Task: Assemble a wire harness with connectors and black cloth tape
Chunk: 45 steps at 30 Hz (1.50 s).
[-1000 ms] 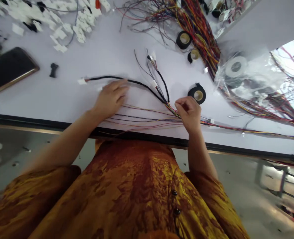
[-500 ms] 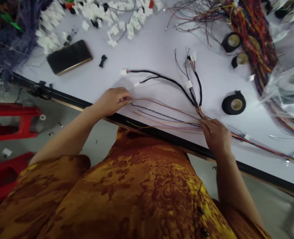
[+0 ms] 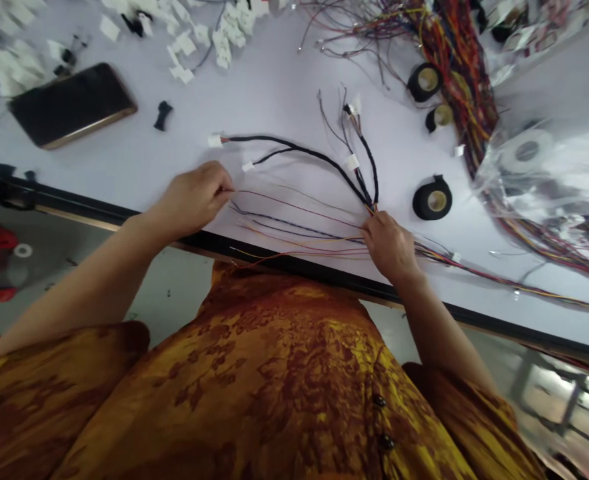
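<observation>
The right hand [image 3: 389, 247] clamps its fingers [image 3: 374, 230] on the wire harness [image 3: 319, 157], whose black branches run toward 11 o'clock. At 9 o'clock, the left hand [image 3: 193, 199] sits at the loose wire ends [image 3: 235, 192]; whether it grips them is unclear.

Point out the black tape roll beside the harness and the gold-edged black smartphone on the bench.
Black tape roll [image 3: 423, 203]: head view, point on its black outer wrap.
Gold-edged black smartphone [image 3: 72, 105]: head view, point on its dark face.

on the table [image 3: 274, 73], a wire harness [image 3: 319, 155] lies in the middle, with a phone [image 3: 72, 105] to its left, a tape roll [image 3: 432, 199] to its right, loose connectors [image 3: 224, 33] behind it, and a plastic bag [image 3: 527, 153] at the far right.
</observation>
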Each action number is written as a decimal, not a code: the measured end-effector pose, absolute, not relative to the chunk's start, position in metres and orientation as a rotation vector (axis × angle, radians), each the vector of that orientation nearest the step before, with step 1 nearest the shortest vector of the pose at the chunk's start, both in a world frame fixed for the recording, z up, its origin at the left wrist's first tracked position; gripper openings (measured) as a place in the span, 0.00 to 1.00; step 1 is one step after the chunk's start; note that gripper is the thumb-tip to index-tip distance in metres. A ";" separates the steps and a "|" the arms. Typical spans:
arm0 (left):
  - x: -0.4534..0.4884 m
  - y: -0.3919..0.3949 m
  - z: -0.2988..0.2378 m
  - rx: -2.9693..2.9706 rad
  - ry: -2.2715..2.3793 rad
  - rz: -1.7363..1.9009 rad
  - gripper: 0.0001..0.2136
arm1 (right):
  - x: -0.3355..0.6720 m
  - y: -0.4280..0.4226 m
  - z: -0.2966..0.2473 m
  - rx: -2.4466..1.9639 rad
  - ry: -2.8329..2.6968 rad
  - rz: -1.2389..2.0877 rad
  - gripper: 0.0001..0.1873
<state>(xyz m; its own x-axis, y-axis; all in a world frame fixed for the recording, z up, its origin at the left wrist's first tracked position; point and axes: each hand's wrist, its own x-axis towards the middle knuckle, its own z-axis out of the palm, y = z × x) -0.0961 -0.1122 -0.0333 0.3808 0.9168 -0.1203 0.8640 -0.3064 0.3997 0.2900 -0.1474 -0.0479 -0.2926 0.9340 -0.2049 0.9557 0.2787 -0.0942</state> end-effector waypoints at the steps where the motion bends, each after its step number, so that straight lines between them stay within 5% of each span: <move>1: -0.096 -0.113 -0.027 2.215 1.543 0.269 0.05 | 0.290 -0.147 -0.048 1.799 2.419 -0.318 0.12; 8: -0.085 -0.120 -0.007 1.935 1.541 0.875 0.08 | 0.308 -0.149 -0.059 1.963 2.616 -0.663 0.06; 15: -0.086 -0.139 -0.027 2.215 1.438 0.231 0.12 | 0.320 -0.138 -0.070 3.137 2.085 -1.892 0.04; 24: 0.055 -0.113 -0.052 2.445 0.892 0.498 0.12 | 0.311 -0.118 -0.060 2.662 2.453 -0.902 0.07; 37: 0.100 -0.086 -0.088 2.557 1.047 0.440 0.16 | 0.285 -0.090 -0.060 2.322 2.464 -0.726 0.06; 40: 0.100 -0.081 -0.087 2.450 1.022 0.507 0.14 | 0.287 -0.087 -0.063 2.419 2.500 -0.916 0.05; 45: 0.102 -0.058 -0.083 2.067 1.020 0.654 0.11 | 0.301 -0.094 -0.070 2.567 2.092 -1.948 0.06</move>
<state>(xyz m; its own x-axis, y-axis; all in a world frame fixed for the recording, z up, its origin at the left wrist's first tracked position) 0.1022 -0.0579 -0.0833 0.5563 0.8223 0.1199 0.4519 -0.4205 0.7867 0.3010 -0.0943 -0.0699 0.0234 0.9689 -0.2465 0.3149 -0.2411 -0.9180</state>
